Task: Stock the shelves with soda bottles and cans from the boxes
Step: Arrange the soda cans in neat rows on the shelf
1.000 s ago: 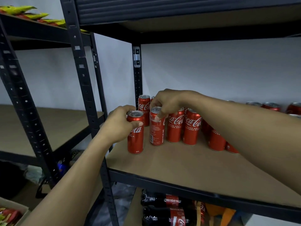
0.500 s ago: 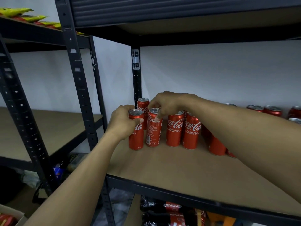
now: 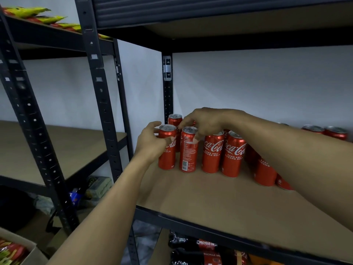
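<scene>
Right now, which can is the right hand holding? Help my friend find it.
On the brown shelf board in the black rack, red cans stand in a front row. The can is second from the left, beside the leftmost can in the left hand, with the right hand pinching its top. It alone shows small print and a barcode, not the big white logo.

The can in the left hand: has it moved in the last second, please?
Yes. The left hand slid its can back toward the wall, into line with the front row of cans.
</scene>
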A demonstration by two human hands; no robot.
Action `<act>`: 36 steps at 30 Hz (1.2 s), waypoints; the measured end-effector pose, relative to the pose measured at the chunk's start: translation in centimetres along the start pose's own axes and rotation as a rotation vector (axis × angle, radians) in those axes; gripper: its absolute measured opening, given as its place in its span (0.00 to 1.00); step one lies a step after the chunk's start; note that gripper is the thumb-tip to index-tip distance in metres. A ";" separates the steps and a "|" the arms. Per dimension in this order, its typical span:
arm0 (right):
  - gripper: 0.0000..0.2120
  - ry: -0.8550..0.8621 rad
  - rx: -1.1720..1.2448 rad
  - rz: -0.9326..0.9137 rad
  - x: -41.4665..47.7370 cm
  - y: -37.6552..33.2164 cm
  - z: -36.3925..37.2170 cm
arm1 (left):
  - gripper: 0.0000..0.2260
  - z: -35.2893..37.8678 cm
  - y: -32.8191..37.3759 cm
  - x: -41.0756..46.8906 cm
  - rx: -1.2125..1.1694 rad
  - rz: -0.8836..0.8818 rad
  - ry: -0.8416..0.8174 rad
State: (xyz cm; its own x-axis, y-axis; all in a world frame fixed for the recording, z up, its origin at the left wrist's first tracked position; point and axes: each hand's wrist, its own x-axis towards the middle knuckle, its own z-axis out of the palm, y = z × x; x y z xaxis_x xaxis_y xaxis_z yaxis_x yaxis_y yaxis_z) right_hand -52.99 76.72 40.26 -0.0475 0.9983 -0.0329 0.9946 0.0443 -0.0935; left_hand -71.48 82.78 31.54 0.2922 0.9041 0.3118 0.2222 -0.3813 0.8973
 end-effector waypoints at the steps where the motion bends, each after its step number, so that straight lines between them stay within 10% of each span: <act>1: 0.31 -0.014 0.009 -0.003 0.0 0.0 -0.1 | 0.33 0.0 -0.3 0.0 -0.012 -0.002 0.006; 36: 0.32 0.164 -0.090 0.168 1.5 1.5 1.4 | 0.33 0.8 -4.1 -0.4 -0.167 -0.020 -0.048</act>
State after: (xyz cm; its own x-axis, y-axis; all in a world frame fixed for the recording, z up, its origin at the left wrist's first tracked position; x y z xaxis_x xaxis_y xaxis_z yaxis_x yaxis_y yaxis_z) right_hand -51.72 78.18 38.66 0.1277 0.9842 0.1226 0.9918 -0.1274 -0.0107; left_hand -71.74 83.85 27.49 0.3345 0.8992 0.2820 0.0723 -0.3228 0.9437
